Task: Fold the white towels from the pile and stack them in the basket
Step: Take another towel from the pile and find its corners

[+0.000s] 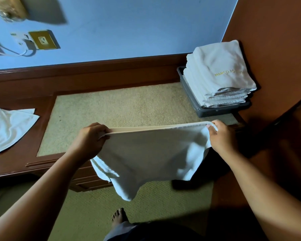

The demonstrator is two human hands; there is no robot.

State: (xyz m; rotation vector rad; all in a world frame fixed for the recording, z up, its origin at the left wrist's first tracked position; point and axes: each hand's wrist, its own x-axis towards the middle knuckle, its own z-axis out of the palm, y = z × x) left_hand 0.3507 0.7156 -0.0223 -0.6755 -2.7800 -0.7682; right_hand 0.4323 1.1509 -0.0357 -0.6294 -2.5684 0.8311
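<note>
A white terry towel [151, 153] is held stretched above the near rim of a dark wooden desk with a beige inset top [122, 108], its upper corners gripped in the curled fingers of the left hand [90, 138] and right hand [219, 136]. A grey plastic basket [189, 92] stacked with folded white towels [219, 72] is set in the far right corner, below a pale blue wall [129, 28]. A loose white towel [7, 127] is laid at left.

Both forearms are bare, running unclothed to the left hand [92, 136] and the right hand [222, 138]. Near the lower edge one bare foot [118, 216] shows its toes, and next to it sits a pale grey-blue fold of clothing [119, 230] (perhaps a trouser leg, hard to tell) beside a dark garment [163, 231].
</note>
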